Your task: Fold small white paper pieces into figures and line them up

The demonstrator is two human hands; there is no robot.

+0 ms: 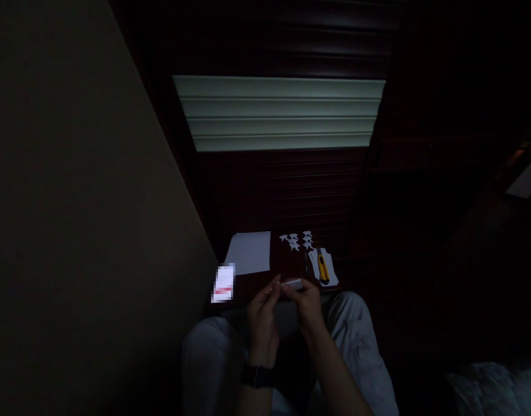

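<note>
Between my two hands, just above the near edge of a small dark table (286,263), is a small folded piece of white paper (293,283). My left hand (265,306), with a dark band on its wrist, pinches the paper's left end. My right hand (306,300) has thumb and fingers closed on its right part. Beyond them lie several small white paper cut-outs (294,241) with jagged outlines. A yellow utility knife (323,268) rests on white paper pieces (333,271) to the right. At the left is a stack of white paper sheets (250,253).
A blurred-out bright rectangle (223,283) sits at the table's left front corner. A plain wall (96,219) rises close on the left. Behind the table stands a dark slatted panel with a pale band (282,112). My knees flank the table's near edge. The room is very dim.
</note>
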